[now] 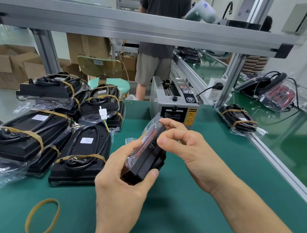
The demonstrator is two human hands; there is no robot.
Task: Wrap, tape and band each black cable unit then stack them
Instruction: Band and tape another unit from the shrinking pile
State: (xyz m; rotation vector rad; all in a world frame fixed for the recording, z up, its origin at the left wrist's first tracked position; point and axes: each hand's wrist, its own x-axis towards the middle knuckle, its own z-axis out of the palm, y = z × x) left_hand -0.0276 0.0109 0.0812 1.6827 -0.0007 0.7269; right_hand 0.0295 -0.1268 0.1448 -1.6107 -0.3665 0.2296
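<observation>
Midway, several banded units (39,125) lie piled on the green bench (174,206); both hands, left (121,188) and right (186,146), grip another black cable unit (145,159), bagged, untaped; a rubber band (42,218) waits nearby

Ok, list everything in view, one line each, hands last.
banded units: a pile, black in clear bags, mat's left
held unit: one, black, clear-bagged, centre
loose rubber band: one, tan, mat's near left
tape dispenser: one, grey, mat's far edge
green mat: one, covering bench
units on the right: two, black, one with red part
stool: one, mint seat, behind bench
cardboard boxes: several, brown, floor
standing person: one, background
left hand: grips held unit
right hand: pinches its bag
</observation>
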